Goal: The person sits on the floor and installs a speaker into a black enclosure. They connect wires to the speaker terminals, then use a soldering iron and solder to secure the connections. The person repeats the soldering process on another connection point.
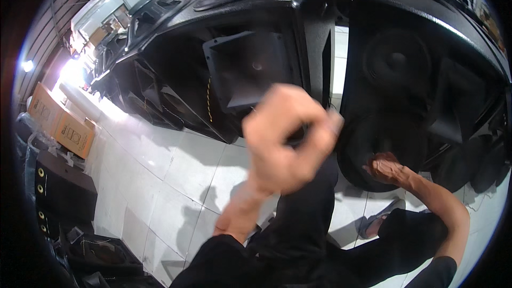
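My left hand (285, 138) is raised in the middle of the view, smeared by motion. Its fingers are curled in toward the thumb, and whatever they may hold is too blurred to name. Behind it is a black speaker cabinet (314, 26) with a square horn (240, 64) in its front and a yellow-and-black twisted wire (209, 98) hanging beside it. To the right, my right hand (386, 169) is at the lower part of a round black speaker driver (357, 149), fingers bent and partly in shadow; anything in them is hidden.
A second cabinet (426, 18) stands at the right with a round driver (397, 57) and a horn (461, 98). More cabinets (141, 93) line the far left. A cardboard box (64, 122) and dark cabinets (66, 186) sit on the left of the white tiled floor (165, 181).
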The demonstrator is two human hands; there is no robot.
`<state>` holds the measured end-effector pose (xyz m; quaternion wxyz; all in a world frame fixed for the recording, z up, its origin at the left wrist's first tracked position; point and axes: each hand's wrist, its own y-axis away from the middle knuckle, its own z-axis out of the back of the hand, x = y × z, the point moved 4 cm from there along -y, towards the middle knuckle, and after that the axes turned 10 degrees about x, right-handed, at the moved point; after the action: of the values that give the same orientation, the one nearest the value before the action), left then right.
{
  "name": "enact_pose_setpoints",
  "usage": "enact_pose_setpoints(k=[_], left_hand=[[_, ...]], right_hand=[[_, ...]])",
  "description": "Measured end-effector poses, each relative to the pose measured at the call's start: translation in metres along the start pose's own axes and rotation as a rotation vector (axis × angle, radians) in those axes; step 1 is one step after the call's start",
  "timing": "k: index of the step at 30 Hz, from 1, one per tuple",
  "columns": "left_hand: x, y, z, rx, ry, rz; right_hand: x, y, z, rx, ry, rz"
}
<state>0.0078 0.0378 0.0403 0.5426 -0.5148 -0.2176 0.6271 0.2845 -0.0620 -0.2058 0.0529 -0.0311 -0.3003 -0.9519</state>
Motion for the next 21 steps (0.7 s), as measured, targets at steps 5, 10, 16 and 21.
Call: enact_pose_setpoints(k=[5, 10, 16, 21], left_hand=[[0.081, -0.075, 0.074, 0.058, -0.663, -0.122], [0.139, -0.094, 0.101, 0.216, -0.861, -0.231], [0.134, -0.091, 0.08, -0.022, -0.817, -0.264], [0.135, -0.079, 0.072, -0.053, -0.84, -0.295]], right_hand=[[0.015, -0.014, -0.024, -0.364, 0.034, 0.15], [0.018, -0.034, -0.031, -0.31, -0.012, 0.179], [0.036, -0.052, -0.056, -0.084, -0.169, 0.154], [0.066, -0.051, -0.03, -0.057, -0.096, 0.081]])
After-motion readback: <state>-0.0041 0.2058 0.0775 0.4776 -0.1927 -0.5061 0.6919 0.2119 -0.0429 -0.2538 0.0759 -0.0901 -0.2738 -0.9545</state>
